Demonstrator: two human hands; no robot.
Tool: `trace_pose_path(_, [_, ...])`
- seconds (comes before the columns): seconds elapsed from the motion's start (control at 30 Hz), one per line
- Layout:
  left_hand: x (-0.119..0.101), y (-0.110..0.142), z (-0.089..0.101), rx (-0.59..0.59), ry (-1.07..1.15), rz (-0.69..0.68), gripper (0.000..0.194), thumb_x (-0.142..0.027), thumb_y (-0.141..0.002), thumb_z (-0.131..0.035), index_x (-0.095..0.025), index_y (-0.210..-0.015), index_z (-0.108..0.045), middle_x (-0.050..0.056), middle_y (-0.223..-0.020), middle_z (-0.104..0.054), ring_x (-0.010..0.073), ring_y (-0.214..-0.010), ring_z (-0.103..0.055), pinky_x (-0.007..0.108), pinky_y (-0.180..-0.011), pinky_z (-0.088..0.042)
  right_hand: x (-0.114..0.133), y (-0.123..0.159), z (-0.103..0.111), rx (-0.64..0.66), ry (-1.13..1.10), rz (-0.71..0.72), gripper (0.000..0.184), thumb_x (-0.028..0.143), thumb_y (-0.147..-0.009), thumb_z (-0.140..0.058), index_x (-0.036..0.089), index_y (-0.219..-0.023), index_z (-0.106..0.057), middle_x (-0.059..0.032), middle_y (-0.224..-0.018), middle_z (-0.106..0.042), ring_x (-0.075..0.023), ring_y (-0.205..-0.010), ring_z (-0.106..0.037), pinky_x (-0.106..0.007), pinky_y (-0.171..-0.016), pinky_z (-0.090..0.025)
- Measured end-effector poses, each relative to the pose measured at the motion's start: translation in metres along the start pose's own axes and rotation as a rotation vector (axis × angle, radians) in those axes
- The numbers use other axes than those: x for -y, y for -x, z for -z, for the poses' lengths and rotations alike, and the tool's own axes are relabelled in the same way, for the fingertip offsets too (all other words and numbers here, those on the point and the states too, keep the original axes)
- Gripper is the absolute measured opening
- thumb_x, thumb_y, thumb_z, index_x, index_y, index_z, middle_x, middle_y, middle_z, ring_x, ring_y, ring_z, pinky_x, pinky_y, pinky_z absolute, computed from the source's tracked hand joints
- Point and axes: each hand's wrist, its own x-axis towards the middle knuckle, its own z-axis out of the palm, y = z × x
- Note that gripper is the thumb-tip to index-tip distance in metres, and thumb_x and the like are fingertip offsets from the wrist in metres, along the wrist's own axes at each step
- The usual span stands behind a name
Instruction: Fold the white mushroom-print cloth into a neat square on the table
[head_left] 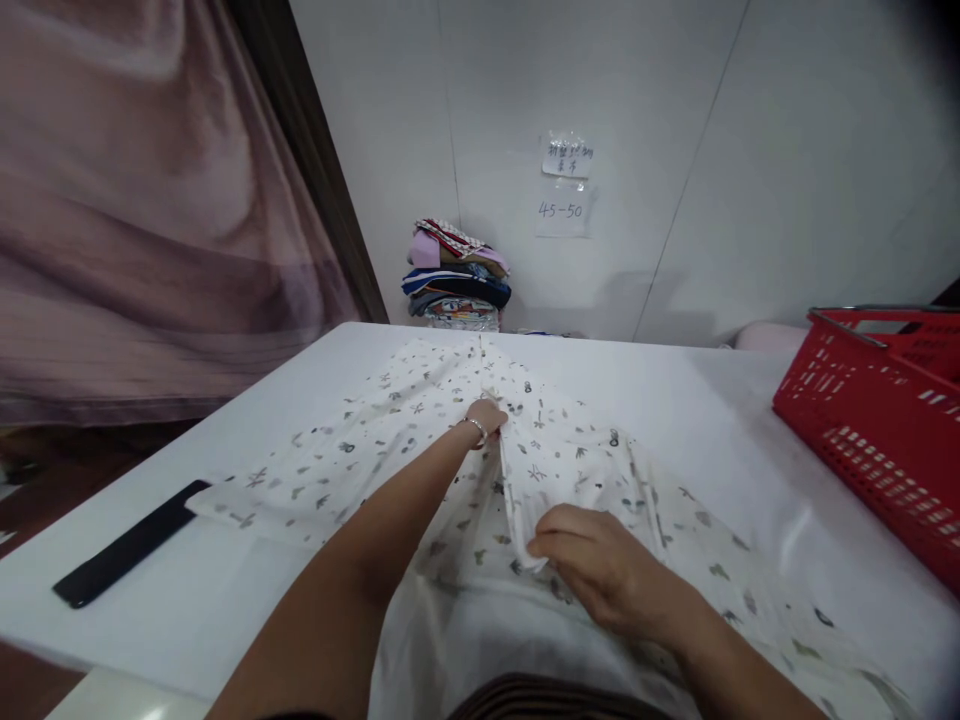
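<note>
A white shirt [420,425] with small grey and green prints lies spread across the white table, one sleeve reaching left and the fabric running to the lower right. My left hand [486,418], with a bracelet at its wrist, is closed on the shirt's front edge near the middle; its fingertips are partly hidden. Closer to me, my right hand [592,560] pinches the lower end of the same front edge, lifting it slightly. Between the two hands that edge is drawn into a line.
A black flat strip [131,545] lies on the table [247,570] at the left, close to the sleeve end. At the right stands a red basket [885,420]. Folded clothes [457,275] are stacked by the back wall, with paper notes [564,210] above. A pink curtain [135,220] hangs left.
</note>
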Motion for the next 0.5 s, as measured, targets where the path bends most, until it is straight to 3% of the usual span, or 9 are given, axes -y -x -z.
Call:
trace_pose_path(0.17, [-0.015, 0.019, 0.014, -0.041, 0.239, 0.013, 0.029, -0.016, -0.073, -0.05, -0.013, -0.102, -0.057, 0.002, -0.059, -0.062, 0.0127, -0.054, -0.06, 0.02, -0.05, -0.045, -0.01, 0.027, 0.043, -0.226, -0.04, -0.065, 0.028, 0.013, -0.088, -0.042, 0.023, -0.111, -0.055, -0.0081, -0.096, -0.061, -0.0178, -0.085, -0.06, -0.031, -0.071, -0.051])
trace_pose_path(0.27, [-0.028, 0.046, 0.028, -0.028, 0.362, -0.102, 0.038, -0.016, -0.073, -0.051, -0.015, -0.111, -0.053, -0.003, -0.051, -0.057, 0.0108, -0.046, -0.055, 0.019, -0.046, -0.044, -0.01, 0.055, 0.07, -0.489, -0.028, -0.179, 0.023, 0.015, -0.087, -0.049, 0.025, -0.104, -0.06, -0.0091, -0.096, -0.061, -0.0215, -0.088, -0.06, -0.036, -0.071, -0.051])
trace_pose_path(0.37, [-0.038, 0.08, 0.039, 0.038, 0.508, -0.289, 0.024, -0.02, -0.072, -0.052, -0.015, -0.093, -0.062, -0.004, -0.046, -0.053, 0.0093, -0.042, -0.051, 0.018, -0.043, -0.043, -0.004, 0.08, 0.091, -0.852, -0.025, -0.287, 0.016, 0.016, -0.084, -0.057, 0.025, -0.094, -0.065, -0.0105, -0.092, -0.06, -0.0229, -0.088, -0.058, -0.038, -0.07, -0.048])
trace_pose_path(0.5, [-0.039, 0.124, 0.042, 0.103, 0.484, -0.447, 0.022, -0.031, -0.073, -0.055, -0.016, -0.083, -0.067, -0.001, -0.049, -0.056, 0.0096, -0.044, -0.052, 0.018, -0.043, -0.044, 0.005, 0.1, 0.106, -1.154, -0.065, -0.371, 0.013, 0.017, -0.082, -0.061, 0.025, -0.09, -0.066, -0.0102, -0.092, -0.059, -0.02, -0.083, -0.057, -0.036, -0.069, -0.045])
